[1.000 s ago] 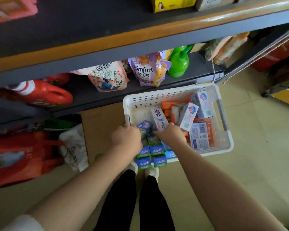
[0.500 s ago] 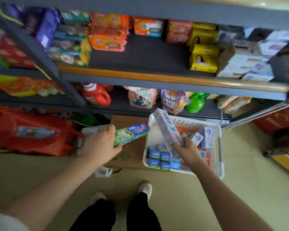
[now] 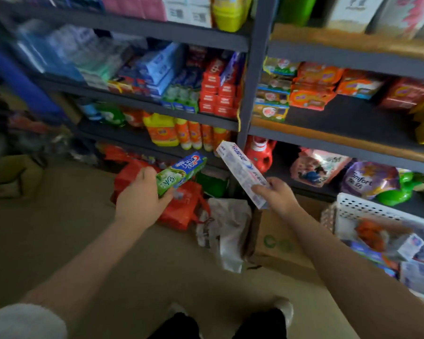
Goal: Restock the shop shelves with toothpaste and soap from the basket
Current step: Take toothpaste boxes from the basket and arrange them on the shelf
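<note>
My left hand (image 3: 140, 201) grips a green and blue toothpaste box (image 3: 181, 172) by its near end, the box pointing up and right toward the shelves. My right hand (image 3: 278, 195) holds a white toothpaste box (image 3: 241, 172) tilted up and left. Both boxes hang in the air in front of the low shelves. The white basket (image 3: 360, 209) stands on the floor at the right edge, with more boxes and orange packs inside. Stacked toothpaste boxes (image 3: 216, 94) fill the middle shelf left of the upright post. Soap packs (image 3: 311, 94) lie on the shelf to the right.
Grey shelf units rise ahead, split by an upright post (image 3: 251, 79). Orange detergent bottles (image 3: 181, 130) and a red jug (image 3: 260, 152) sit low. On the floor lie red bags (image 3: 181, 206), a white bag (image 3: 227, 228) and a cardboard box (image 3: 277, 243). My feet show at the bottom.
Both hands lifted a toothpaste box each out of the basket. The view has swung up and left, so the basket now sits at the right edge and the toothpaste shelf has come into sight.
</note>
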`<control>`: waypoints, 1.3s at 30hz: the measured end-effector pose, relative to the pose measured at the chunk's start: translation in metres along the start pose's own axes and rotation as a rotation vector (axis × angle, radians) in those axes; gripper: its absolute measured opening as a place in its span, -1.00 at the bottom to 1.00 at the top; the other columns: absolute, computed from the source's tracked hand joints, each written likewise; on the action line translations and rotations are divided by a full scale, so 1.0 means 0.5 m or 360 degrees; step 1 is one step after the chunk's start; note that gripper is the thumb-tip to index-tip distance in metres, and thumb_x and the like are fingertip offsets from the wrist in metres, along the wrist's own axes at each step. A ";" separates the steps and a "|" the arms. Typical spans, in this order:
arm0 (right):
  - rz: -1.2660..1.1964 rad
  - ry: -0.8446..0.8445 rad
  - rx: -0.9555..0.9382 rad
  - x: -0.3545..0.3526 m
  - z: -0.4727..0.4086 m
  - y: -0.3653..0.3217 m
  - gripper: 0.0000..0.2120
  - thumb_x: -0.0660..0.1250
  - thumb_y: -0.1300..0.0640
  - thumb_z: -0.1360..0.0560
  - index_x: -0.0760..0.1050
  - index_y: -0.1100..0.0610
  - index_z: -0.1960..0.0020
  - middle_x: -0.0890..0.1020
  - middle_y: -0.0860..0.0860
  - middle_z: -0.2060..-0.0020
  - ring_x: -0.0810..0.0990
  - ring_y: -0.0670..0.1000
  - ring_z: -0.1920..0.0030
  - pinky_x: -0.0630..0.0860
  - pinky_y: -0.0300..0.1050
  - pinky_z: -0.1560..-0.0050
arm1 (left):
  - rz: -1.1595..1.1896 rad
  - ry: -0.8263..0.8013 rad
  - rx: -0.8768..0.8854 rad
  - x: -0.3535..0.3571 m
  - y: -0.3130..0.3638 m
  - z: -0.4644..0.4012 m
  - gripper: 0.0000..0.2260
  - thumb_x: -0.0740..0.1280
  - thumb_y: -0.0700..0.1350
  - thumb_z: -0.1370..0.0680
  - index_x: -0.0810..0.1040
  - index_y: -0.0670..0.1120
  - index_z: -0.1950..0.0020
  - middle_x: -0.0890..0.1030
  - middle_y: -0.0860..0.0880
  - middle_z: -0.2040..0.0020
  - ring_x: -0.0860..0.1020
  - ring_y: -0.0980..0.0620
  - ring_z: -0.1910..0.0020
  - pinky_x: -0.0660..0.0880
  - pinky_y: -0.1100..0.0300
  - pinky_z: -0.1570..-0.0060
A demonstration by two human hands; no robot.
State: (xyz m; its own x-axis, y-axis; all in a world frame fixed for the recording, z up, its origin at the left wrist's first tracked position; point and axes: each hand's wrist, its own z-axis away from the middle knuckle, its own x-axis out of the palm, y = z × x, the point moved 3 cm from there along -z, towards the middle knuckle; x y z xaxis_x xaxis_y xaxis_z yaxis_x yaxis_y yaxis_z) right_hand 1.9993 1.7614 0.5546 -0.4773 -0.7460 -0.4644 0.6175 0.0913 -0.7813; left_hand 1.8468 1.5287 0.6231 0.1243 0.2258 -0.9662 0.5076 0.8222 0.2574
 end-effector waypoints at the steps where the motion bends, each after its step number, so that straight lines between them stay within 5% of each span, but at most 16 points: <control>1: -0.0049 0.0033 -0.0001 0.044 0.003 -0.027 -0.71 0.38 0.06 -0.43 0.50 0.21 -0.06 0.57 0.07 0.10 0.54 0.06 0.11 0.37 -0.14 0.16 | 0.0030 0.0020 -0.0030 -0.016 -0.036 -0.011 -0.63 0.32 0.04 -0.49 0.34 -0.20 -0.09 0.46 -0.20 -0.07 0.53 -0.25 0.03 0.41 -0.02 0.19; 7: -0.0416 0.0126 0.0052 0.211 -0.009 -0.157 -0.67 0.38 0.06 -0.43 0.51 0.24 -0.10 0.58 0.08 0.10 0.56 0.05 0.13 0.45 -0.14 0.22 | 0.0265 0.0100 -0.0093 -0.062 -0.144 -0.110 -0.61 0.33 0.02 -0.49 0.33 -0.24 -0.11 0.44 -0.24 -0.15 0.53 -0.30 0.00 0.43 -0.08 0.13; 13: -0.0346 0.0236 -0.0077 0.225 -0.110 -0.258 -0.61 0.36 0.03 -0.46 0.44 0.23 -0.18 0.59 0.11 -0.04 0.59 0.09 0.01 0.47 -0.10 0.17 | 0.0299 0.0237 0.0050 -0.071 -0.155 -0.268 -0.61 0.30 0.01 -0.51 0.33 -0.26 -0.12 0.42 -0.24 -0.13 0.53 -0.30 0.05 0.31 0.03 0.28; 17: -0.0256 0.0298 -0.0085 0.226 -0.197 -0.319 -0.61 0.35 0.02 -0.46 0.44 0.23 -0.18 0.57 0.08 0.00 0.55 0.05 0.08 0.41 -0.18 0.31 | 0.0411 0.0247 0.0085 -0.062 -0.141 -0.411 -0.61 0.29 0.01 -0.51 0.32 -0.27 -0.11 0.42 -0.24 -0.13 0.52 -0.30 0.05 0.33 0.02 0.27; 23: -0.0134 0.0422 -0.0041 0.222 -0.289 -0.386 -0.62 0.34 0.03 -0.46 0.40 0.23 -0.16 0.53 0.07 0.00 0.54 0.10 0.03 0.48 -0.01 0.11 | 0.0404 0.0120 0.0067 0.023 -0.109 -0.577 -0.56 0.25 0.05 -0.54 0.30 -0.29 -0.19 0.39 -0.24 -0.24 0.56 -0.25 0.07 0.31 0.08 0.36; 27: -0.0087 0.0457 -0.0024 0.218 -0.315 -0.401 -0.67 0.33 0.02 -0.47 0.39 0.20 -0.12 0.53 0.05 0.03 0.54 0.09 0.06 0.47 -0.04 0.16 | 0.0549 -0.0124 0.0027 0.105 -0.096 -0.621 -0.54 0.25 0.05 -0.54 0.25 -0.28 -0.23 0.34 -0.24 -0.25 0.56 -0.22 0.20 0.33 0.10 0.43; 32: -0.0125 0.0485 0.0043 0.219 -0.336 -0.398 -0.66 0.33 0.03 -0.48 0.39 0.20 -0.15 0.53 0.04 0.04 0.52 0.03 0.14 0.41 -0.23 0.36 | 0.0573 -0.0469 0.0572 0.132 -0.099 -0.627 -0.46 0.31 -0.03 -0.53 0.16 0.01 -0.45 0.04 -0.13 -0.45 0.50 0.03 0.27 0.36 0.33 0.30; 35: -0.0197 0.0524 0.0067 0.232 -0.344 -0.393 -0.65 0.34 0.03 -0.47 0.40 0.19 -0.16 0.54 0.04 0.02 0.54 0.04 0.10 0.42 -0.22 0.32 | 0.0305 -0.0527 0.0854 0.132 -0.125 -0.649 -0.48 0.28 -0.06 -0.55 0.17 0.03 -0.47 0.02 -0.11 -0.49 0.57 -0.05 0.08 0.40 0.24 0.20; 39: -0.0263 0.0590 0.0088 0.243 -0.352 -0.397 -0.67 0.34 0.03 -0.47 0.42 0.19 -0.12 0.56 0.06 0.03 0.56 0.03 0.12 0.44 -0.21 0.30 | 0.0094 -0.0392 0.1044 0.128 -0.132 -0.684 -0.50 0.26 -0.05 -0.55 0.22 -0.05 -0.46 0.10 -0.13 -0.50 0.59 -0.16 0.18 0.48 0.06 0.33</control>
State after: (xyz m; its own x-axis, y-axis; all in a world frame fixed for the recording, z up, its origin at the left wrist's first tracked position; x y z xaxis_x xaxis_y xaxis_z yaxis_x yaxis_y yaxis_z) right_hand 1.7088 1.7686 0.5798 -0.7597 -0.4581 -0.4615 0.5415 -0.0528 -0.8390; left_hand 1.5298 1.6676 0.5485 0.3174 0.0717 -0.9456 0.8940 0.3098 0.3236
